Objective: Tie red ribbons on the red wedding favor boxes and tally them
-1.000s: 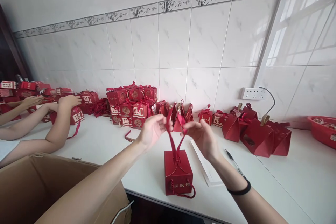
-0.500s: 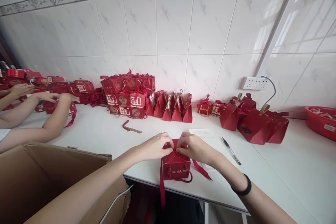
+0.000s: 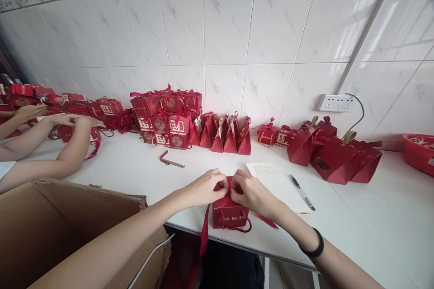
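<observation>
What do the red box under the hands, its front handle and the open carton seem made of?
Red box: probably card, smooth and low-sheen, with crisp edges. Front handle: likely textile cord, ridged finish, its twist visible. Open carton: likely corrugated cardboard, matt brown, with a ragged rim.

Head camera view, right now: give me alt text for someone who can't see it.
A person's left hand and right hand pinch at the top of a red box, a red ribbon trailing either side, on a white table. More red boxes line the tiled wall behind; paper and a pen lie right, an open cardboard carton stands front left.
</observation>
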`<state>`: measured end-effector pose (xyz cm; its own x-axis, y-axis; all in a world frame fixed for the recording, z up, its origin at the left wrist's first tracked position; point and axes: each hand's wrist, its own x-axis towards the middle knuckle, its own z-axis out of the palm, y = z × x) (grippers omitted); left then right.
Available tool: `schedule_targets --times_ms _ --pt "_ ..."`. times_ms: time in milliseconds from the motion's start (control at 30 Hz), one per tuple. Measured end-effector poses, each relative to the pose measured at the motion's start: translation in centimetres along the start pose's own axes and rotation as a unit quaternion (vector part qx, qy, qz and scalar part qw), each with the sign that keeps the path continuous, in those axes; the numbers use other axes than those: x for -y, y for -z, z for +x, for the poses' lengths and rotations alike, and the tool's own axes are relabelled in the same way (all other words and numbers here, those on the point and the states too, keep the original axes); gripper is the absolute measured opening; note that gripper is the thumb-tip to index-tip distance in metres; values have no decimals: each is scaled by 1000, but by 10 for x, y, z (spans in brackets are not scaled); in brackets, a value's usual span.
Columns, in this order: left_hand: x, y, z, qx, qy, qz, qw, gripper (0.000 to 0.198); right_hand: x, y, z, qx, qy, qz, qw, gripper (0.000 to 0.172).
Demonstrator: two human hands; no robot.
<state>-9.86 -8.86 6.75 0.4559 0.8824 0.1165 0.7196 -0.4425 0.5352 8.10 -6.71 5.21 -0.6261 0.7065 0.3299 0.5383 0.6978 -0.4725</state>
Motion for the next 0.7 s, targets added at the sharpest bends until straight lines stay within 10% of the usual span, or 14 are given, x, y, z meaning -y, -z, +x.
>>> schedule_targets --times_ms 700 --pt "5 -4 0 -21 -2 -28 999 9 3 2 -9 -14 22 28 999 17"
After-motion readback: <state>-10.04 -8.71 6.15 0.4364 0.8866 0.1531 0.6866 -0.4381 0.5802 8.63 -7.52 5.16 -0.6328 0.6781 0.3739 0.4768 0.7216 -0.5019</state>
